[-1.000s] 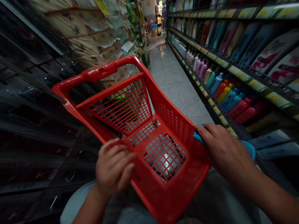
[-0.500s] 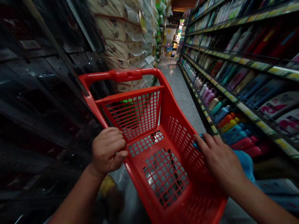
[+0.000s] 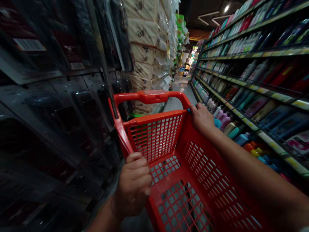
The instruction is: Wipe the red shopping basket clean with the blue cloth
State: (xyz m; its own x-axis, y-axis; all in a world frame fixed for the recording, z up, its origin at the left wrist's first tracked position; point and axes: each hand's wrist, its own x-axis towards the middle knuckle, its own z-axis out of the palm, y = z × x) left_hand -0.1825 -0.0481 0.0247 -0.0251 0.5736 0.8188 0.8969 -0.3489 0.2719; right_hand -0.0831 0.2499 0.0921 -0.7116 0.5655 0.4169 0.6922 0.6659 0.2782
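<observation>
A red plastic shopping basket [image 3: 169, 151] with mesh walls and a raised red handle [image 3: 149, 96] fills the middle of the head view, tilted up in front of me. My left hand [image 3: 135, 183] is curled round the basket's left rim near its lower corner. My right hand [image 3: 201, 117] grips the top of the right rim, close to the handle's base, and a bit of blue cloth [image 3: 216, 122] shows under its fingers. Nothing can be seen inside the basket.
I stand in a narrow shop aisle with a pale tiled floor [image 3: 180, 88]. Shelves of coloured bottles [image 3: 241, 93] run along the right. Dark hanging packets [image 3: 60, 96] and stacked pale paper packs [image 3: 147, 48] line the left.
The basket has swung upward and away. My right hand slid forward along the right rim toward the handle. My left hand stays on the left rim. The view has lifted down the aisle.
</observation>
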